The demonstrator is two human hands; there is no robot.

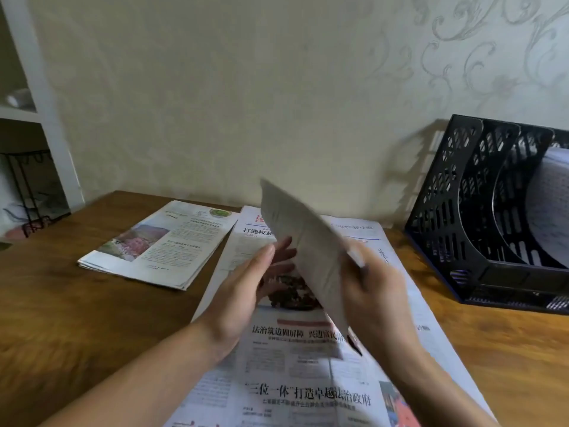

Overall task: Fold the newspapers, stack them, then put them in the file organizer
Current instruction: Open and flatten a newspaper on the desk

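Mid-fold on one newspaper. Right hand (374,291) grips the raised sheet (303,257) along its right edge, thumb on top and fingers behind, so the page stands tilted up off the rest of the paper. My read: it's being swung over toward the left to close the fold. Left hand (246,291) is wide, fingers straight and loosely spread, just beside the sheet's underside. Can't tell if it touches; likely waiting to catch or flatten the page as it comes down.

The open newspaper (308,380) lies flat on the desk (77,318), running from the near edge up toward the back edge by the wall, roughly centre. Laid lengthwise to the person, which suits a sideways fold.

A folded newspaper (160,245) sits toward the back-left of the desk, just beside the open one, not overlapping as far as I can see. Looks parked there as the start of the stack, out of the folding area.

File organizer (480,211), black plastic with slotted walls, stands at the back-right corner, near the open paper's right edge, openings facing the person. Papers already stand in a right-hand slot; the nearer slots look free.

Count:
- newspapers: 2 (1 folded, 1 in work)
- organizer: 1, at least 2 dividers showing; right part cut off
- hands: 2

Stacking and filing not yet done.
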